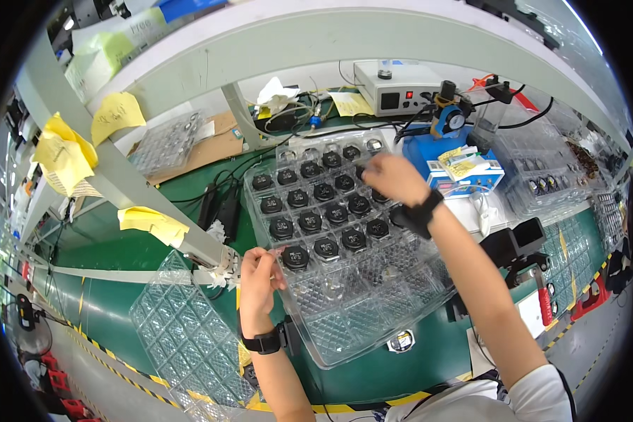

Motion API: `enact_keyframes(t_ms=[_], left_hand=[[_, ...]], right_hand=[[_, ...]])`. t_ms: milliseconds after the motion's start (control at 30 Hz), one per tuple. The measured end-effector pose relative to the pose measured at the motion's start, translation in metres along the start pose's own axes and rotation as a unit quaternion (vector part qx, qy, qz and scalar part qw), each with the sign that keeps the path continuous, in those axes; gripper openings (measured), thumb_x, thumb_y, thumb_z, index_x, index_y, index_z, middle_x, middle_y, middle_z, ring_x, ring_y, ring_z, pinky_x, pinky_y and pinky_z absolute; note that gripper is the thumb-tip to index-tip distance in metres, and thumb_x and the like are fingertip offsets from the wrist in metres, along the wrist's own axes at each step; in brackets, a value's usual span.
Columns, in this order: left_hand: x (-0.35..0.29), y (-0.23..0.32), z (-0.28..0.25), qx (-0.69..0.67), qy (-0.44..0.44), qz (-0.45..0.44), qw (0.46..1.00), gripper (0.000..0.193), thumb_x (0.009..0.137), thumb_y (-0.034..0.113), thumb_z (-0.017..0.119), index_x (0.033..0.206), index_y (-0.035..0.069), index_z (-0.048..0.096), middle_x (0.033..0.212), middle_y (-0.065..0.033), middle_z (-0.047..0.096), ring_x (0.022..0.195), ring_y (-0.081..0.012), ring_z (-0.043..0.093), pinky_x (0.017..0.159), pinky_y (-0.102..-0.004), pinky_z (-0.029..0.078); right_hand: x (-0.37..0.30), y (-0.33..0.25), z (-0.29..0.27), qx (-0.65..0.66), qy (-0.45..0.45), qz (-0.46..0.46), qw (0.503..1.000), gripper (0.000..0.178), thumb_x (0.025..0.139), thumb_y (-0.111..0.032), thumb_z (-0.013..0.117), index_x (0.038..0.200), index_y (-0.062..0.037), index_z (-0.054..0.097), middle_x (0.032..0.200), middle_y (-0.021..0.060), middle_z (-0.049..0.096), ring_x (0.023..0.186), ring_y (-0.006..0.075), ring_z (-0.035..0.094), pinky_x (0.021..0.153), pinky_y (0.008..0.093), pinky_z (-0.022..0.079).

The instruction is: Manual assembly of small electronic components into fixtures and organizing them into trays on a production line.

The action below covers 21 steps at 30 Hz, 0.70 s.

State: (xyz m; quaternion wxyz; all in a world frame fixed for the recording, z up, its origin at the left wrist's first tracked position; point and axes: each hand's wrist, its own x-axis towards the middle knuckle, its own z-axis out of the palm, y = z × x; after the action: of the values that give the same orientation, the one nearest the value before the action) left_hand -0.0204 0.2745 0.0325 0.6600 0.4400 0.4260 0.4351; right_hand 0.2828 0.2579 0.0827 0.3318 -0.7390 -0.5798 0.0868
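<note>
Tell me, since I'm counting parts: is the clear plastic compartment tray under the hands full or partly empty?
Partly empty: the clear plastic compartment tray holds round black parts in its far rows, while near rows look bare.

Clear plastic tray [373, 309] on green bench [119, 246], far cells filled with round black parts [310, 222], near cells bare. Left hand [259, 280] at tray's near-left edge, fingers by one black part [295, 257]. Right hand [395, 177] over far-right rows, blurred; possibly pinching something. Second clear tray [183, 337] lying to the left. Blue fixture [461, 169] and grey control box [394, 86] behind.
</note>
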Motion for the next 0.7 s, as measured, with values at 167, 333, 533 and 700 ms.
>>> enact_keyframes(t_ms=[167,333,533,700], left_hand=[[-0.013,-0.011,-0.022,-0.017,0.019,0.013,1.0,0.015,0.09,0.015,0.055,0.095,0.006,0.043,0.061,-0.0011,0.048,0.047,-0.0097,0.046,0.038,-0.0235,0.04],[-0.038,-0.014,-0.012,0.012,0.005,0.033,0.999,0.016,0.089,0.014,0.057,0.093,0.006,0.043,0.061,-0.0001,0.046,0.046,-0.0091,0.044,0.037,-0.0239,0.039],[-0.055,-0.018,-0.009,-0.025,0.059,0.037,0.997,0.016,0.087,0.015,0.058,0.091,0.007,0.045,0.059,0.0019,0.042,0.044,-0.0078,0.041,0.035,-0.0245,0.036],[-0.067,-0.013,-0.018,-0.005,0.056,0.018,0.998,0.015,0.088,0.018,0.056,0.094,0.007,0.047,0.061,0.0019,0.044,0.044,-0.008,0.04,0.036,-0.0242,0.036]], right_hand=[[-0.159,-0.086,-0.046,0.068,-0.183,-0.077,0.978,0.032,0.086,-0.029,0.06,0.107,-0.0049,0.06,0.08,0.0137,0.065,0.076,0.0279,0.064,0.069,0.0349,0.05],[-0.27,-0.056,-0.077,0.175,-0.279,0.035,0.944,0.041,0.089,-0.021,0.06,0.126,-0.0098,0.047,0.071,0.0058,0.065,0.067,0.0171,0.062,0.06,0.0305,0.047],[-0.3,-0.037,-0.031,0.573,-0.141,0.178,0.788,0.052,0.089,-0.011,0.061,0.133,-0.0117,0.034,0.089,0.0023,0.068,0.059,0.0029,0.045,0.052,0.0208,0.037],[-0.309,-0.043,-0.006,0.496,-0.046,0.069,0.864,0.045,0.085,-0.011,0.066,0.124,-0.0108,0.044,0.107,0.0075,0.067,0.052,0.0017,0.036,0.048,0.0177,0.032]])
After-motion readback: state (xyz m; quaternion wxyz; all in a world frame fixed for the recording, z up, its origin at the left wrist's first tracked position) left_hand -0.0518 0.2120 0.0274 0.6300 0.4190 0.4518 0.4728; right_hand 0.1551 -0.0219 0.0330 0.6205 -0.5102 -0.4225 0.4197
